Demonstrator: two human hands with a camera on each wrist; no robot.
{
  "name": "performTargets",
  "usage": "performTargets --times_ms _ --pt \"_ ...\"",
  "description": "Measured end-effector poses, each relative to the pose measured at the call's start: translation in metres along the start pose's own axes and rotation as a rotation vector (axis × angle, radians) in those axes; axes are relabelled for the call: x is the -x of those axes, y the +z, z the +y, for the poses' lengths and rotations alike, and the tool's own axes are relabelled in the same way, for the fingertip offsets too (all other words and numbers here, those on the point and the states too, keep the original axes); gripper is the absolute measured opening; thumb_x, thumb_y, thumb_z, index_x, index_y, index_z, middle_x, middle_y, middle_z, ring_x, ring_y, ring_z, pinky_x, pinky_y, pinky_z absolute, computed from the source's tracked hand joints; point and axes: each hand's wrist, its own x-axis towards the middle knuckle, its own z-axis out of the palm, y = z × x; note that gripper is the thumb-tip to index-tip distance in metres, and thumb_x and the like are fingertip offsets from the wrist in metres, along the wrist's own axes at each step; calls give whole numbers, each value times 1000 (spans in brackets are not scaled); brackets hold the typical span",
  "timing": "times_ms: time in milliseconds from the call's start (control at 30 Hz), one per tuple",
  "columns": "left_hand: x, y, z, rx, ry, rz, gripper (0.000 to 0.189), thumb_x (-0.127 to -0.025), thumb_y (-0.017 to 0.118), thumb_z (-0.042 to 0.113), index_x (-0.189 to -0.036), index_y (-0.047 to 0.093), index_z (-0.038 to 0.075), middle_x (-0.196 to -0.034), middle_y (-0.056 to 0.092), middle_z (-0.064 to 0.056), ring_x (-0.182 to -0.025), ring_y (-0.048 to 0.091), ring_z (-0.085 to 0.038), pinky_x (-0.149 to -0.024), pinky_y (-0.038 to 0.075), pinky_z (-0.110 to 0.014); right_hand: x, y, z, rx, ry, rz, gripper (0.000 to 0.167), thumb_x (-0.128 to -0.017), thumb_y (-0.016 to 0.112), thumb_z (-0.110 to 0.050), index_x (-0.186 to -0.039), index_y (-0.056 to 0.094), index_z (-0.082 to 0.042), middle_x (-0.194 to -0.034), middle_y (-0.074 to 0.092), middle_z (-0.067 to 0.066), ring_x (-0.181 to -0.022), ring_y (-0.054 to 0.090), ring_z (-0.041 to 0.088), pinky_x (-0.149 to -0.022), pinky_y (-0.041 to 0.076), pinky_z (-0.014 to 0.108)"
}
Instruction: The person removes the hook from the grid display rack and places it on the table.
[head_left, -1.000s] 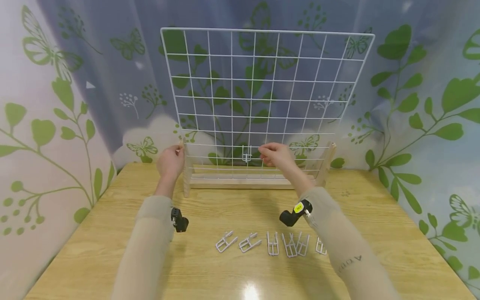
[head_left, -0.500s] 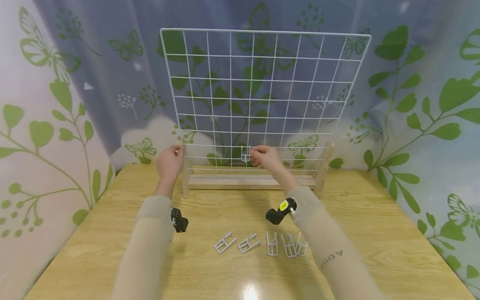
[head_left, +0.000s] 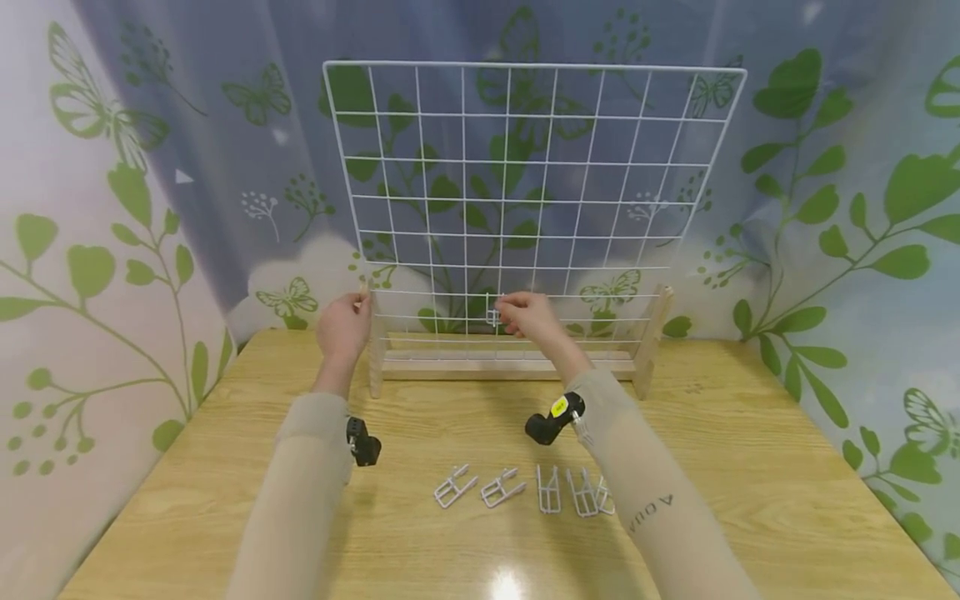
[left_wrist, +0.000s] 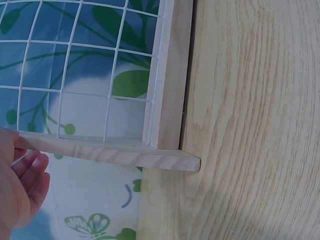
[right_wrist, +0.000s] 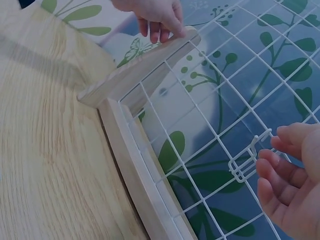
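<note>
A white wire grid panel (head_left: 507, 161) stands upright in a wooden stand (head_left: 480, 364). My left hand (head_left: 345, 331) pinches the top end of the stand's left post (right_wrist: 187, 37), thumb on one side and fingers on the other. Low on the grid, near the middle, hangs a small white wire hook (right_wrist: 241, 168) with two prongs. My right hand (head_left: 531, 321) is at its right side, thumb and forefinger close about a prong and the other fingers curled. Those fingers (right_wrist: 272, 170) cover part of the hook in the right wrist view.
On the wooden table (head_left: 435, 425), several more white wire hooks (head_left: 549, 490) lie in a row in front of the stand. The right forearm partly covers the rightmost ones. A patterned curtain (head_left: 810, 250) surrounds the table behind and at the sides.
My right hand has moved left along the grid from beside the hook to right at it, and its forearm now covers hooks on the right. The left hand stays on the post.
</note>
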Motion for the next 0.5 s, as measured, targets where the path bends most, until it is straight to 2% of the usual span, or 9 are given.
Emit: performTargets --times_ms 100,167,233,333,400,500 --pt "1 1 0 -12 5 -4 35 -97 44 29 -116 63 5 -96 66 -14 -82 61 -29 -68 47 -41 -1 2 2 -22 12 14 34 -93 55 -19 -121 58 1 -103 62 22 -73 58 21 -58 45 21" --pt "1 1 0 -20 10 -2 35 -97 44 29 -116 63 5 -96 66 -14 -82 61 -29 -68 47 -41 -2 4 2 -39 21 14 33 -93 55 -17 -120 58 1 -100 63 20 -74 58 23 -59 45 22" --pt "1 1 0 -24 12 2 35 -98 44 29 -115 63 5 -95 66 -15 -81 61 -30 -68 47 -41 -3 6 2 -37 23 4 33 -93 55 -17 -120 58 2 -98 64 17 -70 58 20 -58 44 23" --pt "1 1 1 -25 12 9 35 -98 44 29 -115 63 5 -95 66 -15 -81 61 -30 -68 47 -41 -4 8 0 -7 22 -10 34 -93 54 -18 -121 58 1 -98 64 14 -68 58 17 -56 43 23" --pt "1 1 1 -24 10 7 36 -98 44 30 -115 63 5 -95 66 -14 -81 61 -30 -68 47 -42 -3 10 -2 23 11 -9 34 -94 54 -18 -121 58 1 -97 64 13 -63 55 9 -54 41 23" --pt "1 0 1 -24 6 0 36 -98 44 30 -117 62 5 -97 66 -14 -83 61 -30 -69 47 -42 -4 13 -1 24 5 2 31 -94 54 -17 -119 60 0 -95 64 13 -65 57 15 -55 43 25"
